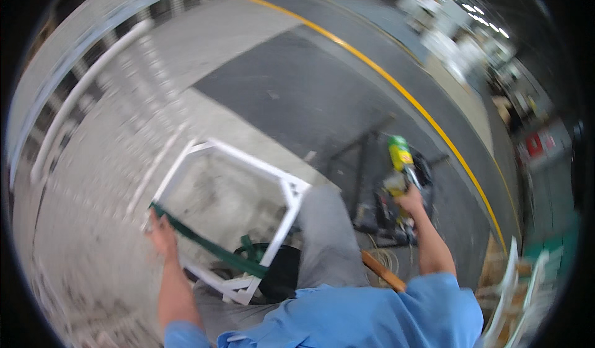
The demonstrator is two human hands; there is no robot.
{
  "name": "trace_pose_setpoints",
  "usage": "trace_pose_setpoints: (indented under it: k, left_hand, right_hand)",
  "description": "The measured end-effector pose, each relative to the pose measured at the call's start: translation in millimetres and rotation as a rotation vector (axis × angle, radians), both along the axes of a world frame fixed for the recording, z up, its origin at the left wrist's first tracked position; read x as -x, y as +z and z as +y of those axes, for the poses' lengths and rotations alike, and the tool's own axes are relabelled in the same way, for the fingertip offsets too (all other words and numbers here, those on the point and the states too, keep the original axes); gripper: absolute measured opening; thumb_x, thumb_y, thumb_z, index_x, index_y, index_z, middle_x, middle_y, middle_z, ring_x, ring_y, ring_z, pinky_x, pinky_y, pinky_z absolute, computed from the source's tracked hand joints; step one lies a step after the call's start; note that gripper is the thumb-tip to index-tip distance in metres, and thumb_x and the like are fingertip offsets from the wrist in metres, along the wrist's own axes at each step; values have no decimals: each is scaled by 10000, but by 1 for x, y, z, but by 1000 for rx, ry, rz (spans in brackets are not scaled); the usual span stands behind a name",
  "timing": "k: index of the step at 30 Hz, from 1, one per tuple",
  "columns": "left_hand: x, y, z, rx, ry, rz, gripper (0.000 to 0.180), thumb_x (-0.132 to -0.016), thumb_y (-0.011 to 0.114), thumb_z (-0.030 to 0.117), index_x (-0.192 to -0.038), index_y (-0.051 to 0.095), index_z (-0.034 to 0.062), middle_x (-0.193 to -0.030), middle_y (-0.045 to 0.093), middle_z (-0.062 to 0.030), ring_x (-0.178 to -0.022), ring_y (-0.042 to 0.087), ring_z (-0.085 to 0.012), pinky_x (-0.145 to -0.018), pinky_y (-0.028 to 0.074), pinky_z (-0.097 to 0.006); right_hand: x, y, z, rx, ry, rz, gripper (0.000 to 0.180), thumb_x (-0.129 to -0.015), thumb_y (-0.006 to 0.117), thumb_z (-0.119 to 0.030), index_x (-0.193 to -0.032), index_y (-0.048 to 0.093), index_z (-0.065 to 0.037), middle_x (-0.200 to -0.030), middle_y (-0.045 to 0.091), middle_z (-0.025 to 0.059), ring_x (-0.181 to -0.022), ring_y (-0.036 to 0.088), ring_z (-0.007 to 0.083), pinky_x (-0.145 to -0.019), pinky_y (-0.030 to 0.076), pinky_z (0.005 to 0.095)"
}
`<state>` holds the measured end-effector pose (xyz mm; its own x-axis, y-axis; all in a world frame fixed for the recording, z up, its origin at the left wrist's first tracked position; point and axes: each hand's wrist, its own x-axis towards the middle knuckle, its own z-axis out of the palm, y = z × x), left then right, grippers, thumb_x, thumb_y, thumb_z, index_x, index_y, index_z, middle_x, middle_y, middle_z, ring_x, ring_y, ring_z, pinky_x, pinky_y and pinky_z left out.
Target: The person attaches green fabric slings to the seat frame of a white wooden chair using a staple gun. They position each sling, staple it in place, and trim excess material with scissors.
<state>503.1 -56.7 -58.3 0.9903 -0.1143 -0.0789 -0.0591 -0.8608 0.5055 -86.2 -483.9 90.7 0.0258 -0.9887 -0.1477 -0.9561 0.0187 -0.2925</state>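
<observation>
A white four-sided frame rests against my legs, tilted, with small braces at its corners. A dark green strap runs across it from the left rail to the lower right. My left hand closes on the strap's left end at the frame's edge. Off to the right, my right hand grips a blurred silvery and dark hand tool. Just beyond that tool is a green and yellow can. Motion blur hides the tool's exact kind.
Dark clutter and a thin dark metal stand lie around the tool. A coiled pale hose and a wooden bar are by my right side. White railings stand left; pale chair-like frames are at lower right.
</observation>
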Motion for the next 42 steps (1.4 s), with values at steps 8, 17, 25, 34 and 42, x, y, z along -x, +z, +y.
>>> trace_pose_setpoints:
  k: [8, 17, 25, 34, 42]
  left_hand:
    - [4, 4, 7, 8, 107, -56, 536, -993, 642, 383, -1509, 502, 427, -1465, 439, -278, -1198, 602, -437, -1037, 509, -489]
    - [8, 13, 21, 110, 149, -9, 530, -969, 677, 355, -1474, 540, 440, -1455, 405, -248, -1155, 597, -455, -990, 531, -495]
    - [6, 12, 27, 111, 141, -2, 550, -965, 673, 363, -1492, 526, 422, -1509, 359, -300, -1137, 607, -469, -955, 555, -492]
    - [3, 5, 31, 142, 169, -58, 561, -938, 710, 278, -1467, 569, 397, -1426, 420, -280, -1047, 612, -439, -932, 548, -477]
    - [3, 9, 28, 141, 157, -19, 544, -956, 682, 265, -1469, 565, 402, -1427, 416, -274, -1088, 599, -451, -941, 545, -477]
  right_hand:
    - [-211, 91, 67, -516, 542, -746, 434, -867, 807, -175, -1236, 650, -6, -1102, 715, 77, -1009, 678, 208, -900, 528, 362]
    - [-502, -4, 246, -915, 803, -778, 395, -932, 792, -228, -1213, 663, 18, -1060, 710, 93, -903, 672, 190, -811, 534, 364]
    - [-580, -83, 306, -834, 854, -781, 355, -953, 773, -315, -1051, 667, 9, -862, 684, 66, -516, 623, 143, -438, 511, 281]
    - [-599, -97, 321, -793, 901, -748, 313, -957, 772, -293, -998, 664, -3, -784, 678, 47, -487, 593, 127, -416, 482, 274]
    - [-602, -101, 322, -740, 947, -643, 288, -984, 732, -255, -1050, 663, 17, -836, 680, 82, -460, 556, 134, -400, 446, 287]
